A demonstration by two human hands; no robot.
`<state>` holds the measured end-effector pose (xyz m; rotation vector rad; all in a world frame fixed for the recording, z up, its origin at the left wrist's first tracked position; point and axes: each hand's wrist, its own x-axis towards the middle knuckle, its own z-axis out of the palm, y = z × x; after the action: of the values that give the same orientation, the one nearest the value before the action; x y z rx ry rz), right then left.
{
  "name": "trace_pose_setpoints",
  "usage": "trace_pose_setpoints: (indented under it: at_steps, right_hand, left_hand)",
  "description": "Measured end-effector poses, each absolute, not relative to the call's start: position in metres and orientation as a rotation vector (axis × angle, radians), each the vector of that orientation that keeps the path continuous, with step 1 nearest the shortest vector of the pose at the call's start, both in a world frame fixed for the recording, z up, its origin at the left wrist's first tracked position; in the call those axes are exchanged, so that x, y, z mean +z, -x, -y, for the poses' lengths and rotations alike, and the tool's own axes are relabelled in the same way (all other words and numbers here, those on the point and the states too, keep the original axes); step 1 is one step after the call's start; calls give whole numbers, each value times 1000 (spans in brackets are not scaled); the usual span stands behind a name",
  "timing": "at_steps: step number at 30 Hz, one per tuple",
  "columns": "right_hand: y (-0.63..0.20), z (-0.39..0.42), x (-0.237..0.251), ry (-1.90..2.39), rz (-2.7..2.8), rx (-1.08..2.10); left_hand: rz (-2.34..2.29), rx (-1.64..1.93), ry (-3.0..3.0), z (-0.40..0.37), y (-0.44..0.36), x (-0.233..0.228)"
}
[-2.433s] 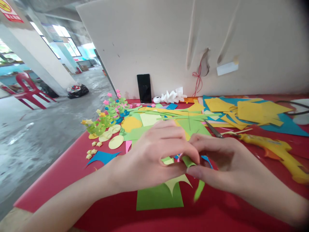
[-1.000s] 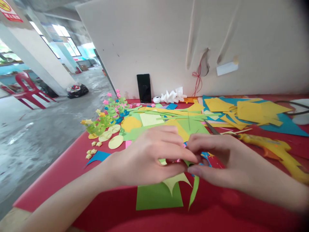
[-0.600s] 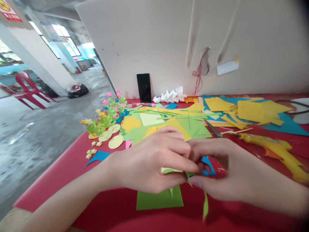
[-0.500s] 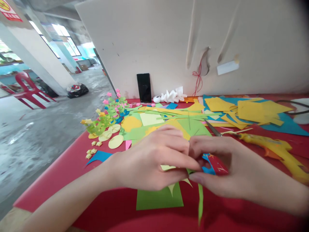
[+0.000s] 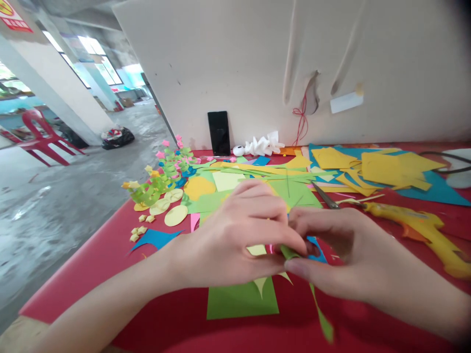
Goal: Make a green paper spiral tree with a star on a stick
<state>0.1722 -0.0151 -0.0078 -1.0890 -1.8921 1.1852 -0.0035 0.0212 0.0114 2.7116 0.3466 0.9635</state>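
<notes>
Head view: both hands [image 5: 294, 245] pinch a green strip [image 5: 319, 314] above a green sheet [image 5: 235, 301], glue gun [image 5: 423, 230] nearby.

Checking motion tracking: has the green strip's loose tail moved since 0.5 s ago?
Yes. The green strip tail now trails farther right of the green sheet, which stayed put.

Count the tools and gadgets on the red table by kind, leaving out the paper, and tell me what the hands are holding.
Glue gun: 1
Scissors: 1
Black phone: 1
Total: 3
Left hand and right hand pinch a green paper strip, rolled at the top.
</notes>
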Motion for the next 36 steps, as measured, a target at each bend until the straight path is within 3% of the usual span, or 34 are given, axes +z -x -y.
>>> trace_pose_setpoints:
  at_steps: [6, 14, 19, 28, 36]
  right_hand:
    - [-176, 14, -1, 1095, 2164, 1119]
    - [-174, 14, -3, 1103, 1945, 1010]
    - [-169, 14, -4, 1056, 1801, 1091]
    - [-175, 13, -6, 1132, 2171, 1110]
    - [-175, 11, -4, 1101, 1908, 1108]
  left_hand:
    - [-210, 591, -2742, -23, 8, 17]
    - [-402, 1017, -2711, -24, 6, 13]
    - [-459, 1033, -2649, -23, 4, 11]
    - [-218, 494, -2736, -22, 6, 13]
    - [-414, 1022, -2624, -23, 6, 8]
